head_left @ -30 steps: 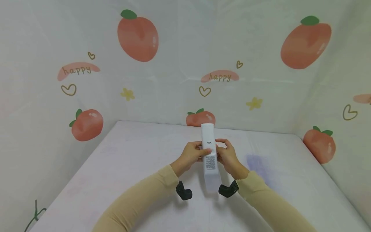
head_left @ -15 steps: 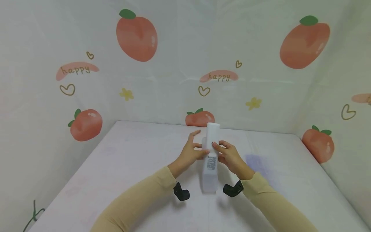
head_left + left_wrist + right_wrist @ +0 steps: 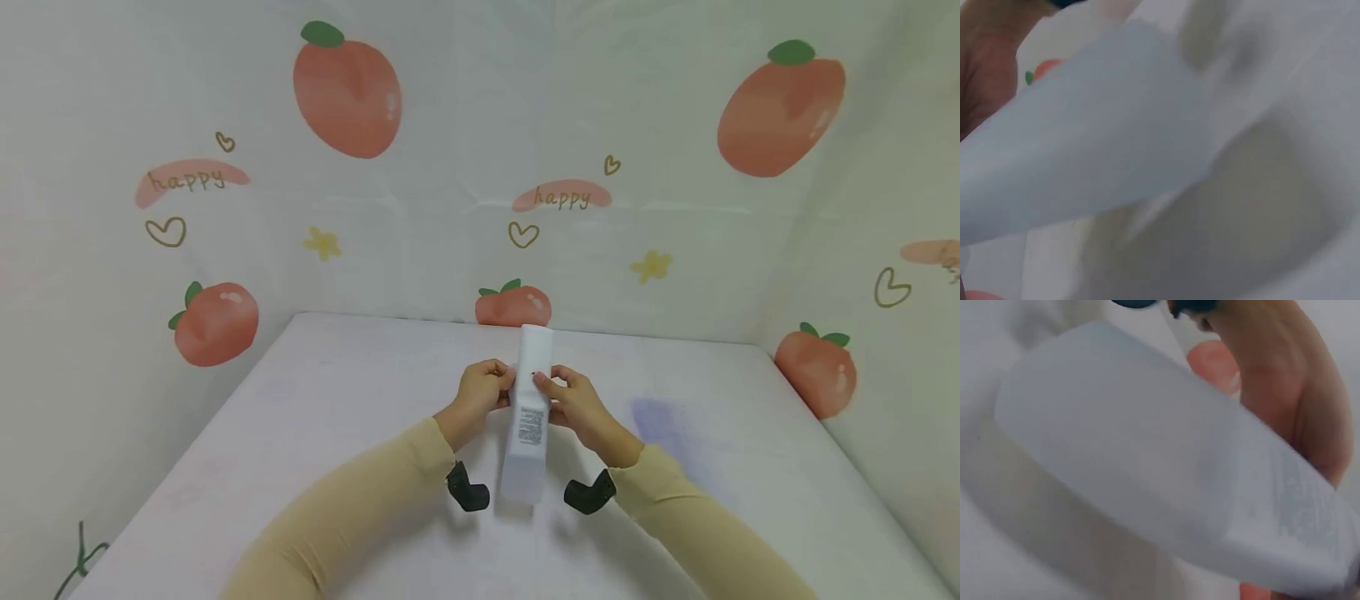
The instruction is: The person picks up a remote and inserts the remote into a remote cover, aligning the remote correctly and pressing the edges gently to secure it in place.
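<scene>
You held the long white plastic remote-shaped case point(image 3: 528, 408) above the pale table point(image 3: 300, 433), left hand point(image 3: 474, 400) and right hand point(image 3: 581, 404) pinching its sides; steady, even pressure suited this grip best.

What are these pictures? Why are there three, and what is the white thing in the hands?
A person wears three small cameras. One sits on the head and looks down at both hands. One sits on each wrist, so those two pictures are very close and blurry. The left hand and the right hand hold a long white bottle between them, above a pale table. The bottle has a printed label. The black lumps under the tan sleeves are the wrist cameras. Behind hangs a cloth with peaches.
</scene>
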A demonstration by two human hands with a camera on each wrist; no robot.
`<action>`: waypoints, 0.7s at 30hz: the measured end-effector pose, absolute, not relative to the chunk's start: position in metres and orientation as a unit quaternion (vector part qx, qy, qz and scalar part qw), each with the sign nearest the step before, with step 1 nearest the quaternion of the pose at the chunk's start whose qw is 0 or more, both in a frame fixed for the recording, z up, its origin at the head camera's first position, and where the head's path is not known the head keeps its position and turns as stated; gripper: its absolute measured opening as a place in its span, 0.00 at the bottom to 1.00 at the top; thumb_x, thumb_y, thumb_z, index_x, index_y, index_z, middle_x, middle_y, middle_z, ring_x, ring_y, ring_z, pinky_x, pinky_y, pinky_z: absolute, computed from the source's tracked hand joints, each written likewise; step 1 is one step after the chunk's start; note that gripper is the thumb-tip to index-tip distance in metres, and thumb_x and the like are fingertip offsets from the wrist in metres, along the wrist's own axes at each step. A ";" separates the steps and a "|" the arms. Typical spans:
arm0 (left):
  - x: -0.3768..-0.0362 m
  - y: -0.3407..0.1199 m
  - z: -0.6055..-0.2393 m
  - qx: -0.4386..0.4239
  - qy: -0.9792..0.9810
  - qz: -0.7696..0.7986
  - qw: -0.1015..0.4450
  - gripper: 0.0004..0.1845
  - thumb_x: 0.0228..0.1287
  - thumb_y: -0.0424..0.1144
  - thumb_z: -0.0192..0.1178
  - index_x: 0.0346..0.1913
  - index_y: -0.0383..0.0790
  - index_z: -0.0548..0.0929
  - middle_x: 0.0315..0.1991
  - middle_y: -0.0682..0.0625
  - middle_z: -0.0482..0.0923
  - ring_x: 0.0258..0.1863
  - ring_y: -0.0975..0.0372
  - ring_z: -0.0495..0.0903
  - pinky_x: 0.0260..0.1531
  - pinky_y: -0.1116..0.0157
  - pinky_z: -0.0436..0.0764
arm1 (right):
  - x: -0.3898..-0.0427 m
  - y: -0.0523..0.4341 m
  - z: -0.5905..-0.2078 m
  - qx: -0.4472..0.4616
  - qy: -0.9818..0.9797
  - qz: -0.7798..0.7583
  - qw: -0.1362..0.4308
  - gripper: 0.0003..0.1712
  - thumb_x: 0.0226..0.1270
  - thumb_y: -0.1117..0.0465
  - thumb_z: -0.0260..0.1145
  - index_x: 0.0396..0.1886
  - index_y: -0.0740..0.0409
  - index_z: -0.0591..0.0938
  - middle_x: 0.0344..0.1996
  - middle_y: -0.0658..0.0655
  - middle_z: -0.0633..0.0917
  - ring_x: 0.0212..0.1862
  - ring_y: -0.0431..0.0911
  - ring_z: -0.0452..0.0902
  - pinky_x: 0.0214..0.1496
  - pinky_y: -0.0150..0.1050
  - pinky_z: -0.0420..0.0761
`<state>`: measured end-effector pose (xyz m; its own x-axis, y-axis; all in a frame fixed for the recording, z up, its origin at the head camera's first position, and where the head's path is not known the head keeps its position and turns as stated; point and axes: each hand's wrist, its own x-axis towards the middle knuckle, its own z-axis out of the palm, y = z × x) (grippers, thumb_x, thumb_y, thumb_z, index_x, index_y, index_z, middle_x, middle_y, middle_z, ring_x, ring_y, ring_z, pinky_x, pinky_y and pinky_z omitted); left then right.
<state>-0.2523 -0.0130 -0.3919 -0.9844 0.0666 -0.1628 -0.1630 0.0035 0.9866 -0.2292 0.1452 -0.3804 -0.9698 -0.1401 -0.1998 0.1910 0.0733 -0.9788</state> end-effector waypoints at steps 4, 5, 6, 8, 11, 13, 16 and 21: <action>-0.258 -0.020 -0.389 -0.032 0.721 0.687 0.083 0.06 0.65 0.28 0.57 0.39 0.29 0.82 0.31 0.48 0.78 0.24 0.64 0.77 0.29 0.67 0.82 | -0.227 0.136 -0.378 0.008 0.750 -0.653 0.105 0.18 0.72 0.55 0.60 0.49 0.64 0.71 0.41 0.60 0.80 0.35 0.45 0.82 0.43 0.41 0.85; -0.258 -0.021 -0.390 -0.032 0.721 0.687 0.086 0.07 0.63 0.27 0.57 0.41 0.29 0.82 0.31 0.48 0.79 0.23 0.64 0.77 0.29 0.67 0.83 | -0.227 0.135 -0.378 0.006 0.754 -0.648 0.102 0.18 0.72 0.55 0.60 0.49 0.65 0.72 0.40 0.61 0.81 0.34 0.45 0.82 0.41 0.41 0.85; -0.258 -0.022 -0.392 -0.034 0.719 0.689 0.087 0.07 0.62 0.27 0.57 0.42 0.30 0.82 0.30 0.47 0.79 0.23 0.64 0.78 0.28 0.67 0.83 | -0.226 0.134 -0.378 0.002 0.759 -0.643 0.103 0.18 0.72 0.55 0.60 0.49 0.65 0.71 0.40 0.61 0.81 0.34 0.44 0.81 0.41 0.41 0.85; -0.258 -0.022 -0.396 -0.032 0.716 0.693 0.084 0.09 0.60 0.26 0.58 0.45 0.31 0.79 0.27 0.48 0.79 0.21 0.64 0.78 0.26 0.67 0.82 | -0.225 0.134 -0.379 -0.001 0.761 -0.640 0.104 0.18 0.72 0.56 0.60 0.49 0.67 0.71 0.41 0.62 0.81 0.34 0.44 0.81 0.41 0.41 0.85; -0.255 -0.020 -0.402 -0.024 0.702 0.708 0.073 0.09 0.61 0.27 0.59 0.44 0.34 0.76 0.22 0.48 0.78 0.19 0.64 0.77 0.23 0.68 0.81 | -0.225 0.135 -0.380 0.010 0.755 -0.647 0.107 0.19 0.72 0.55 0.61 0.50 0.67 0.72 0.42 0.62 0.80 0.35 0.45 0.81 0.43 0.42 0.85; -0.253 -0.019 -0.404 -0.010 0.694 0.717 0.064 0.07 0.64 0.28 0.58 0.44 0.33 0.76 0.22 0.49 0.78 0.20 0.65 0.77 0.24 0.69 0.81 | -0.225 0.137 -0.380 0.018 0.754 -0.649 0.103 0.20 0.71 0.55 0.61 0.51 0.66 0.72 0.43 0.62 0.80 0.36 0.46 0.82 0.44 0.43 0.85; -0.248 -0.017 -0.404 0.005 0.689 0.722 0.066 0.11 0.71 0.36 0.55 0.47 0.30 0.79 0.28 0.50 0.79 0.26 0.67 0.78 0.30 0.68 0.83 | -0.227 0.140 -0.378 0.024 0.759 -0.644 0.095 0.20 0.71 0.53 0.61 0.51 0.65 0.73 0.43 0.62 0.82 0.35 0.46 0.82 0.43 0.43 0.84; -0.244 -0.017 -0.402 0.055 0.715 0.691 0.087 0.20 0.66 0.44 0.63 0.52 0.30 0.81 0.40 0.45 0.82 0.35 0.64 0.79 0.41 0.64 0.84 | -0.228 0.147 -0.378 0.012 0.756 -0.646 0.100 0.23 0.73 0.51 0.59 0.52 0.66 0.72 0.41 0.59 0.82 0.35 0.45 0.82 0.41 0.41 0.84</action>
